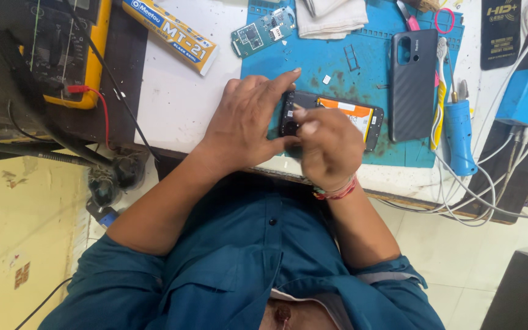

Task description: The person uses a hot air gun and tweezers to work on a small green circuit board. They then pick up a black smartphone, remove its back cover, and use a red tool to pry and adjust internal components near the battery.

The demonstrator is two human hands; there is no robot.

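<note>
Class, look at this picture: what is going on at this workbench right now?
A person in a dark teal shirt bends over an opened black smartphone with an orange-labelled battery, lying on a blue rubber repair mat. The left hand steadies the phone's camera end, while the right hand pinches at that same end; whether it holds anything is hidden. The phone's grey ribbed back cover lies beside it, and a loose green circuit board sits further up.
</note>
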